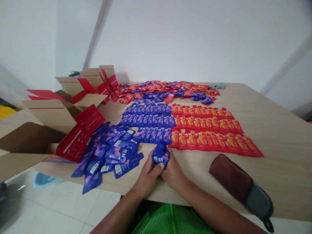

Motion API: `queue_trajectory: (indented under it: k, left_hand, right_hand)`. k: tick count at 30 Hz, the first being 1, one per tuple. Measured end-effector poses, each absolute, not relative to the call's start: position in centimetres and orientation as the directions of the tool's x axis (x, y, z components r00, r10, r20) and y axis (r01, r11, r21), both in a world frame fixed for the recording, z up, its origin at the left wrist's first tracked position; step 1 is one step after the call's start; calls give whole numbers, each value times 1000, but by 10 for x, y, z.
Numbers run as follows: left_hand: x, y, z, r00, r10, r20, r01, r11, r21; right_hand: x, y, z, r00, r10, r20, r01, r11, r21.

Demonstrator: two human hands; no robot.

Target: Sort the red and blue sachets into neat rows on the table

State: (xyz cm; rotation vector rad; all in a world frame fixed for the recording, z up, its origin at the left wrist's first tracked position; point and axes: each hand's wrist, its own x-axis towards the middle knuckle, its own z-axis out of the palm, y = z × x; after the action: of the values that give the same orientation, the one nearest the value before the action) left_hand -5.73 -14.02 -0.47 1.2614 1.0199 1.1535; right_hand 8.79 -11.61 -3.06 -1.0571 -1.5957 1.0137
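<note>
Near the table's front edge, my left hand (150,171) and my right hand (173,170) close together round a small stack of blue pouches (159,159). My left thumb presses on the front pouch, and the stack stands roughly upright. To the left lies a loose heap of blue pouches (119,151), some face up, some showing barcodes. Just beyond my hands are overlapping rows of blue pouches (152,134). Beside them on the right run similar rows of red pouches with orange fruit prints (207,140).
Open cardboard boxes (46,113) with red flaps crowd the left side. A mixed pile of red and blue packets (165,89) spreads along the back. A brown and grey zipped case (241,185) lies at the front right. A blue basin (44,179) is on the floor.
</note>
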Motion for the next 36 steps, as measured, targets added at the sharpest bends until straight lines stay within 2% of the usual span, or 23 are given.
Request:
queue_trajectory:
  k: [7, 14, 20, 28, 36]
  left_hand:
    - [-52, -135, -3, -11, 1000, -23, -32, 23, 999]
    - [-52, -131, -8, -49, 995, -81, -116, 75, 990]
    - [-54, -127, -15, -20, 994, -107, -159, 102, 982]
    - [-51, -128, -8, -30, 999, -25, -58, 23, 998]
    - [-56, -129, -14, 7, 999, -46, -145, 46, 988]
  right_hand:
    - [94, -110, -17, -321, 910, 261, 205, 336, -919]
    - [88, -108, -19, -216, 955, 204, 255, 257, -932]
    - [86, -111, -16, -157, 974, 165, 264, 203, -943]
    - [84, -115, -16, -111, 980, 167, 302, 194, -934]
    - [81, -111, -15, -123, 971, 204, 247, 229, -941]
